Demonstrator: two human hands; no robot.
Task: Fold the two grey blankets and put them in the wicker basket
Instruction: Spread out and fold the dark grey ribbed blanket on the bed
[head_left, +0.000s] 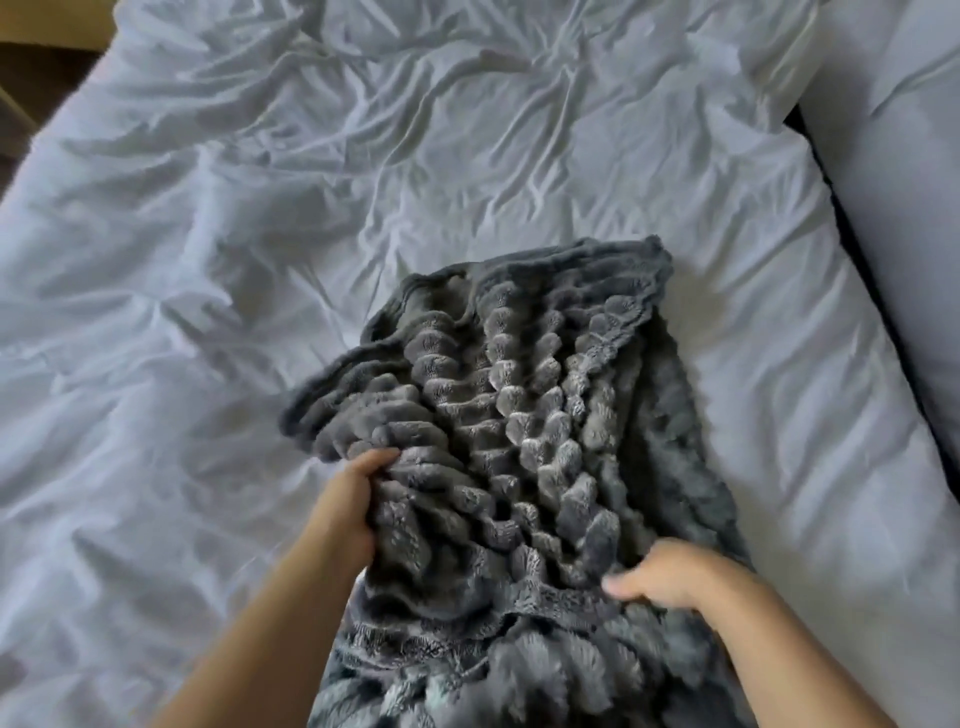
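A grey blanket (498, 415) with a bumpy, ribbed pile lies partly folded on the bed (208, 260), over a crumpled white sheet, running from mid-frame down to the near edge. The left hand (348, 499) grips the blanket's left edge, fingers curled into the pile. The right hand (670, 574) pinches the fabric at the near right, thumb on top, fingers tucked beneath. A white pillow (904, 208) lies at the right, apart from the blanket.

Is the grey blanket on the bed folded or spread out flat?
Folded, though loosely: the blanket shows stacked edges, gripped by the left hand and right hand.
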